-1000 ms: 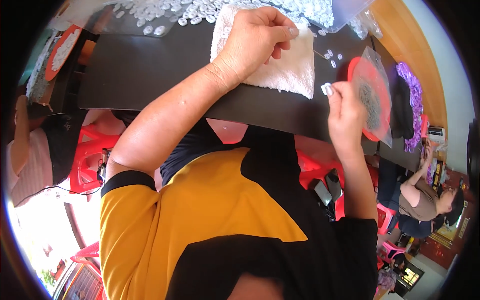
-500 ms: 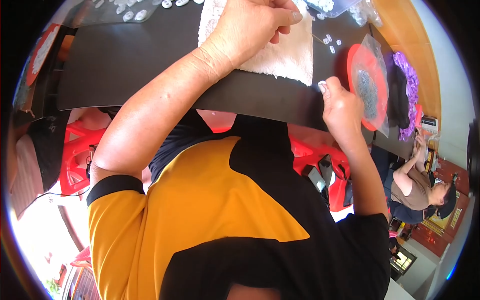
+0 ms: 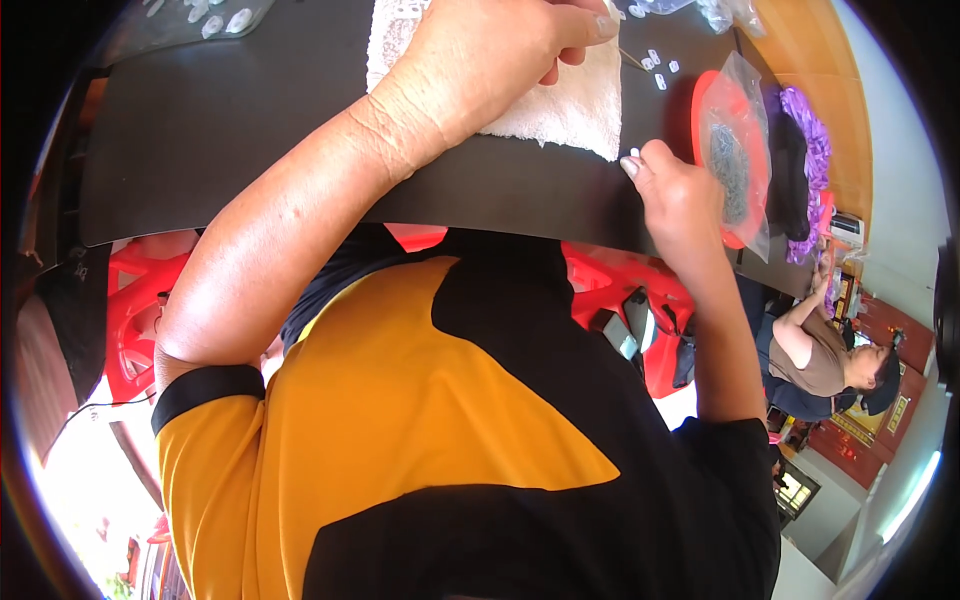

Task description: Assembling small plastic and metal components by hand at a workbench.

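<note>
Head view | left hand (image 3: 490, 50) fingers curled on white towel (image 3: 560, 105) | right hand (image 3: 675, 190) fingers pinch small white piece (image 3: 630, 165) | clear bag (image 3: 735, 150) holds grey bits

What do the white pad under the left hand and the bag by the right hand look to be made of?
The white pad looks like terry cloth or thick paper towel: a nubby, matte surface and soft edges. The bag looks like thin clear plastic film: glossy, see-through, wrinkled, with grey contents and a red dish behind it. The left hand rests on the pad; the right hand pinches a small whitish piece, material unclear.

Matt black tabletop (image 3: 250, 120), rough white terry cloth (image 3: 560, 105), glossy clear plastic bag (image 3: 735, 150)
</note>
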Available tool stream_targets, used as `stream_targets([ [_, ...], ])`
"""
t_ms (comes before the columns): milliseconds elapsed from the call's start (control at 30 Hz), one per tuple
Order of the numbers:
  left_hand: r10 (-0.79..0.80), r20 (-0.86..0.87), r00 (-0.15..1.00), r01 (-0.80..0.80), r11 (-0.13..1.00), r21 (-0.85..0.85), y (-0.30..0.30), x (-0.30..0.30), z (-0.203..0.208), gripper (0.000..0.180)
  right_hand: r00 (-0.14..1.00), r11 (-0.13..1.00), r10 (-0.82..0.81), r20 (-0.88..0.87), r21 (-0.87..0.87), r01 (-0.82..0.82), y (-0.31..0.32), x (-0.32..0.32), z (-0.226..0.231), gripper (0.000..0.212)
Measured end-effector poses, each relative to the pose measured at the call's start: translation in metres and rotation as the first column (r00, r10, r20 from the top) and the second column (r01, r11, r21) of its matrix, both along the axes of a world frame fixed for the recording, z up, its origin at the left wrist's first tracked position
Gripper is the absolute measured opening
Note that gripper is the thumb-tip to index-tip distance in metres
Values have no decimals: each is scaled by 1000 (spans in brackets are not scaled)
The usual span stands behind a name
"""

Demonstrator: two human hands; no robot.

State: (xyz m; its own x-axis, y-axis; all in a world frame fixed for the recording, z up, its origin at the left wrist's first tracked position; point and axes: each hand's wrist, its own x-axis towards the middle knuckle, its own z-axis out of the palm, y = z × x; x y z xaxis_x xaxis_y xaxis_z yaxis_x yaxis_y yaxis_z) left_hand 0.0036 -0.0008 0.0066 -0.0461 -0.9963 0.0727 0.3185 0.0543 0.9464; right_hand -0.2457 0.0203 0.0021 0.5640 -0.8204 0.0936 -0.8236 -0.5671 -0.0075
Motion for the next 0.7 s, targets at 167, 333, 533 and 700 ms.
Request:
stream_targets([
  [167,-19,50,999,18,1000,25,0,0,2,6,926,884,-269,265,450,129,-11,-10,14,21],
  [333,-1,72,997,2,1000,-21,3,-1,6,5,998,977,-41,43,210,31,-8,-4,15,14],
  [533,-1,71,997,-2,999,36,2,3,7,4,997,990,19,-79,143,-7,-4,4,11,11],
  [700,17,39,999,-15,998,-63,4,-1,4,4,993,993,45,-111,118,-31,-5,4,11,10],
])
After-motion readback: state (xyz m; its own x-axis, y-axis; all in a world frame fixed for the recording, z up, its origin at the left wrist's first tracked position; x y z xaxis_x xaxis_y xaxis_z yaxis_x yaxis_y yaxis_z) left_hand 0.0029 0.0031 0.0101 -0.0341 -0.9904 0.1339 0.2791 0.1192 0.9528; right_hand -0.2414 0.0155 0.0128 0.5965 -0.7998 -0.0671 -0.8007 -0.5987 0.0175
